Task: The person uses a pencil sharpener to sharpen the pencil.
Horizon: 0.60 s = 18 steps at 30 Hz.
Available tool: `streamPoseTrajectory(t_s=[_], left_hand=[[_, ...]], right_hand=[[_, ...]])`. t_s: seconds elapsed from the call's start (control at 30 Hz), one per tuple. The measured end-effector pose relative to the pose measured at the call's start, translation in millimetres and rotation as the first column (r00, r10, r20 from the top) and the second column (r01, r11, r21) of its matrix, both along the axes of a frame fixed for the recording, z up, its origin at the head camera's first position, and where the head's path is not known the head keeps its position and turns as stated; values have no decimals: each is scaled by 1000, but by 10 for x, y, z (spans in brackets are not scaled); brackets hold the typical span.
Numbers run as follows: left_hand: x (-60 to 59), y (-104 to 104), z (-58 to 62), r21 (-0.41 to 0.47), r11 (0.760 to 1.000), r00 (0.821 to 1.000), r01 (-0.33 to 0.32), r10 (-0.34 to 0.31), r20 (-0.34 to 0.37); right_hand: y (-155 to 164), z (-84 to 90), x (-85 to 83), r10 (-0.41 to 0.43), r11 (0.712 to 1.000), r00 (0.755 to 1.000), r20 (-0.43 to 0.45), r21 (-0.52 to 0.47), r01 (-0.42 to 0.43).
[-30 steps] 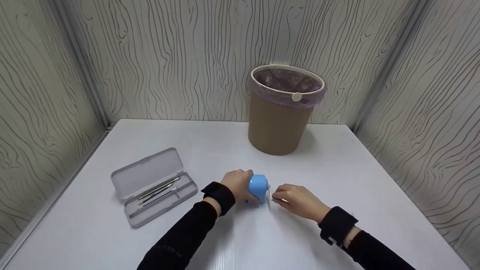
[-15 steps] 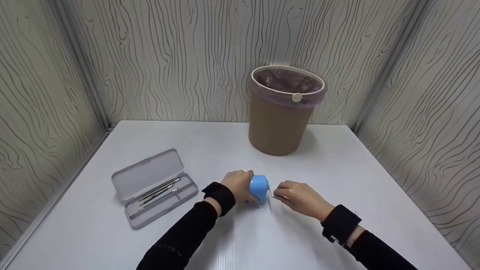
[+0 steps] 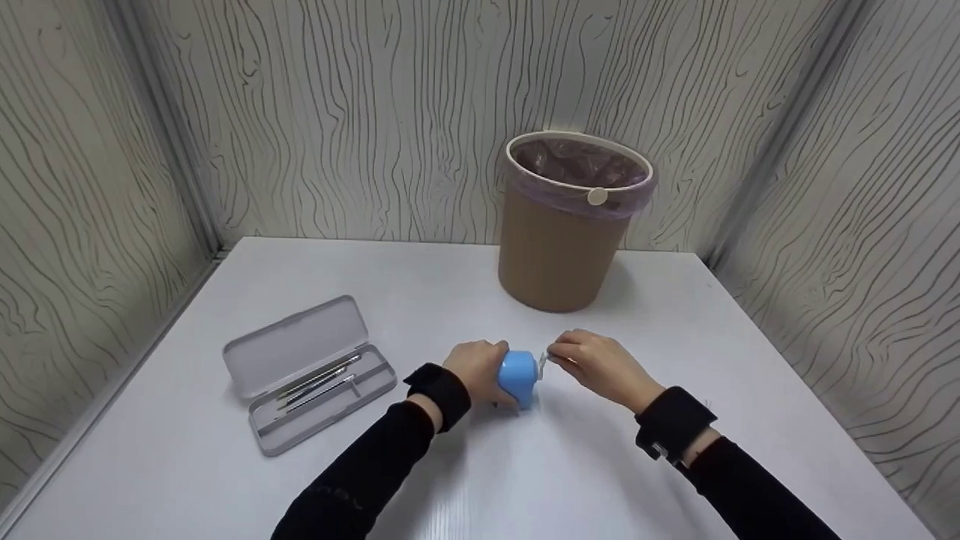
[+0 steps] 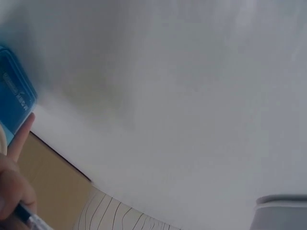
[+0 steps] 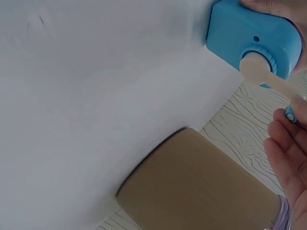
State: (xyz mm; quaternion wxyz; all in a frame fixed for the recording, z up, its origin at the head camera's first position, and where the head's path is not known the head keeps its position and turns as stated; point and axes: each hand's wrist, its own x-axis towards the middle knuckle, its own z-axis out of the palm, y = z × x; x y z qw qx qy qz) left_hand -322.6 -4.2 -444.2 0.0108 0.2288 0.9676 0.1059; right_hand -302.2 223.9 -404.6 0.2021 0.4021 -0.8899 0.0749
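— On the white table (image 3: 675, 315), near the middle, what do you see from your screen?

— I see a blue sharpener (image 3: 517, 377). My left hand (image 3: 474, 367) wraps its fingers round the body. I think that keeps it from sliding.

— And the other hand?

— My right hand (image 3: 600, 366) pinches the little white crank (image 5: 268, 79) on the sharpener's side. Its fingers are curled on the handle, so it can turn.

— What else is close?

— A brown bin (image 3: 566, 225) with a pink bag stands behind the hands, a bit apart. An open gray case (image 3: 307, 373) with thin tools lies to the left, well away from both hands.
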Motion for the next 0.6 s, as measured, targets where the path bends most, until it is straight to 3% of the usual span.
streamPoseTrajectory(t_s=[0.6], left_hand=[[0, 10, -21, 0, 1000, 1000, 11, -11, -18]], right_hand=[[-121, -220, -319, -139, 989, 990, 12, -49, 140]])
